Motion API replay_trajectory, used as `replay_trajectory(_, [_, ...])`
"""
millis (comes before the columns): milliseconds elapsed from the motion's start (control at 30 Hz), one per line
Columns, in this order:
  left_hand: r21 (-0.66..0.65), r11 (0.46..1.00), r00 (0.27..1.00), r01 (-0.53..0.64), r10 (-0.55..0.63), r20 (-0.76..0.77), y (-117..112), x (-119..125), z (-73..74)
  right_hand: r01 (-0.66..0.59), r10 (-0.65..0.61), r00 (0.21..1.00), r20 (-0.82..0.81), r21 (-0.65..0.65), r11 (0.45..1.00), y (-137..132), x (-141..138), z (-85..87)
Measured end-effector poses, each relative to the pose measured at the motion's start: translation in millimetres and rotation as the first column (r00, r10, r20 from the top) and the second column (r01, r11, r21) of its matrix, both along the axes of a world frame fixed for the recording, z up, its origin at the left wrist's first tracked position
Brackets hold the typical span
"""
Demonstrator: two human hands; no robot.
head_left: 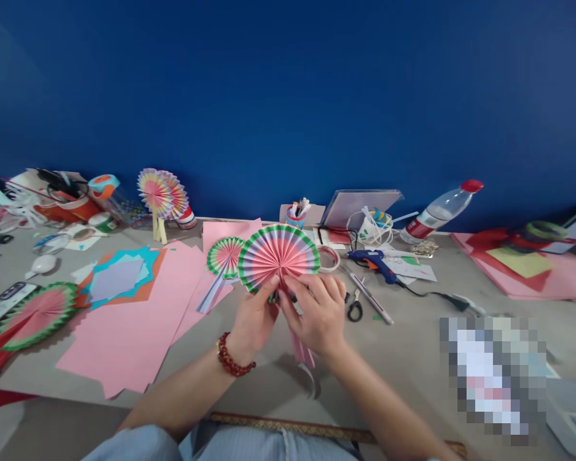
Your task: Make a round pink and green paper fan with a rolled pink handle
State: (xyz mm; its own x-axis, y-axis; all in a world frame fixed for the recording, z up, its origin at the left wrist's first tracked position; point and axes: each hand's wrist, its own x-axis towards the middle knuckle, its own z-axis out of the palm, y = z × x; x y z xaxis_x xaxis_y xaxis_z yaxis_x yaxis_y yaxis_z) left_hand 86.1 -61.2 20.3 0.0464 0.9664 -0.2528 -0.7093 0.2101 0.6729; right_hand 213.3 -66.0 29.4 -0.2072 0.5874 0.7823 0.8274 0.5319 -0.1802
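- A person's left hand [258, 315] and right hand [319, 312] pinch a paper fan [279, 251].
- Glue gun [383, 266] lies right of the fan.
- Pink sheets [125, 346] lie left.

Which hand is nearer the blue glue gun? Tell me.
Right. The right hand is left of the glue gun and lower in view; the left hand is farther left, beyond the right hand.

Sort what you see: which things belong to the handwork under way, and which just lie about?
Belonging:
pleated paper fan, held in left hand and right hand
probably glue gun, pink paper

Lying about, apparently:
plastic bottle
phone
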Motion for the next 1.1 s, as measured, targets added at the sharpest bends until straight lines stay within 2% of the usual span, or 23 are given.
replay_trajectory(200, [-0.017, 1.0, 0.989, 0.002, 0.001, 0.148, 0.9, 1.4, -0.5, -0.015, 0.015, 1.0, -0.001, -0.051, 0.999, -3.4, -0.2, -9.8])
replay_trajectory(400, [0.015, 1.0, 0.98, 0.022, -0.024, 0.2, -2.9, 4.2, -2.9, -0.026, 0.022, 0.998, -0.054, -0.073, 0.997, 5.1, 2.6, -4.5])
replay_trajectory(500, [0.071, 0.996, 0.979, 0.058, -0.071, 0.192, -7.6, -1.2, -6.1, -0.059, 0.051, 0.993, -0.109, -0.075, 0.995, 9.6, 6.8, -0.9])
replay_trajectory(633, [0.185, 0.972, 0.978, 0.145, -0.169, 0.124, -10.8, -14.1, -19.3, -0.091, 0.084, 0.99, -0.112, -0.058, 0.994, 10.2, 10.0, 2.9])
replay_trajectory(767, [0.108, 0.966, 0.971, 0.233, -0.236, 0.018, -10.0, -17.6, -35.9, -0.115, 0.104, 0.987, -0.121, -0.089, 0.989, 9.7, 8.8, 2.1])
replay_trajectory(900, [0.081, 0.966, 0.969, 0.246, -0.246, -0.013, -9.5, -11.7, -44.5, -0.15, 0.118, 0.978, -0.174, -0.181, 0.972, 13.3, 9.3, 0.0])
replay_trajectory(1100, [0.086, 0.963, 0.965, 0.257, -0.259, 0.024, -10.6, -6.6, -40.7, -0.244, 0.117, 0.937, -0.329, -0.377, 0.893, 20.0, 14.9, 3.6])
